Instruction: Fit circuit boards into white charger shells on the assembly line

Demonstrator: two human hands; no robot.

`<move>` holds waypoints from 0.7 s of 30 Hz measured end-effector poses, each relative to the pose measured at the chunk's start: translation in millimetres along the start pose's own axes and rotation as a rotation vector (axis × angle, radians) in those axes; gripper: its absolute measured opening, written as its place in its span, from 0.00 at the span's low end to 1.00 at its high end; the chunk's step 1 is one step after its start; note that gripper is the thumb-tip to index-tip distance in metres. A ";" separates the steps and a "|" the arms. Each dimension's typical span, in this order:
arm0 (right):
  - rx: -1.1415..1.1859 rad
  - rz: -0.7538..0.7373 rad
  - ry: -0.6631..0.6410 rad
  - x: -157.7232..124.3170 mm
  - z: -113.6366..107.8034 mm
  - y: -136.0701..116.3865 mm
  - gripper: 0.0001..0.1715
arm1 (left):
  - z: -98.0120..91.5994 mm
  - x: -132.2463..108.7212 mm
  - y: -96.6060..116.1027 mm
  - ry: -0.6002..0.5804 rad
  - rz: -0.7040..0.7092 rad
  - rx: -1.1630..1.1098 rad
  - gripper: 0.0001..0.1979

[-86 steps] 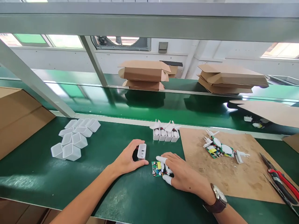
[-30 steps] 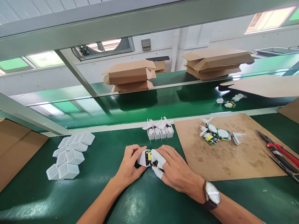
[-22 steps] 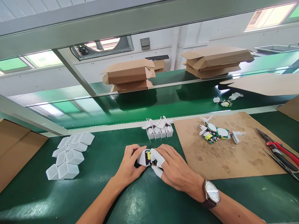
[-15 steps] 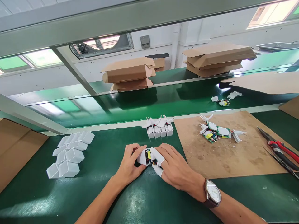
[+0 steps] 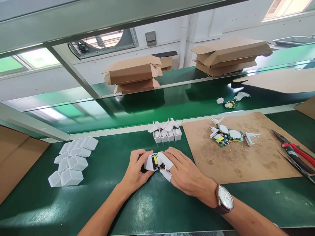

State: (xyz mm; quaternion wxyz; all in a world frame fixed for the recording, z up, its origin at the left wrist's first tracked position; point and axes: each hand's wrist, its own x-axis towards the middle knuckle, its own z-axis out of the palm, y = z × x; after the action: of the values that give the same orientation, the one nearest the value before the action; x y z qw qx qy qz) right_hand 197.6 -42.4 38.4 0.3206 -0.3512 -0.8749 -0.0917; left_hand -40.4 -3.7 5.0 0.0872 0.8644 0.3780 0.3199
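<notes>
My left hand (image 5: 138, 167) is closed around a white plastic housing (image 5: 148, 163) low over the green bench. Out of the housing's right side sticks a circuit board (image 5: 155, 160) with a yellow part on it. Thumb and forefinger of my right hand (image 5: 183, 172), both in white finger cots, pinch that board from the right. How deep the board sits in the housing is hidden by my fingers. Just beyond my hands stands a row of several white housings (image 5: 167, 135) with boards inside and white plug pieces on top.
At left lie several hollow white housings (image 5: 71, 175). Brown paper (image 5: 221, 170) at right bears a cluster of circuit boards (image 5: 227, 134) with plug pieces, pliers (image 5: 292, 150) and tweezers (image 5: 295, 167). More loose parts (image 5: 228, 104) rest on the green belt (image 5: 137, 114) behind, below cardboard boxes (image 5: 134, 73).
The whole view has shifted slightly. Both hands keep their hold on the housing and board, with the board's position in it nearly the same.
</notes>
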 end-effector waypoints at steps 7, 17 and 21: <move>0.000 -0.015 0.028 1.8 -0.7 2.0 0.12 | 0.1 0.1 1.7 0.014 -0.008 0.000 0.28; 0.030 -0.001 0.007 -2.3 3.8 2.8 0.16 | 1.0 -0.1 1.1 0.010 -0.002 -0.021 0.27; 0.059 0.001 -0.003 -2.4 5.3 1.6 0.13 | 3.0 -0.9 1.1 -0.016 0.000 -0.053 0.27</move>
State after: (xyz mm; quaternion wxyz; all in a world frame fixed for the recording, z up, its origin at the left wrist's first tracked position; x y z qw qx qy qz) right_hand 197.3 -40.5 32.7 0.3295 -0.3424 -0.8775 -0.0653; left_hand -38.3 -4.8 2.7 0.1132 0.8643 0.3687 0.3230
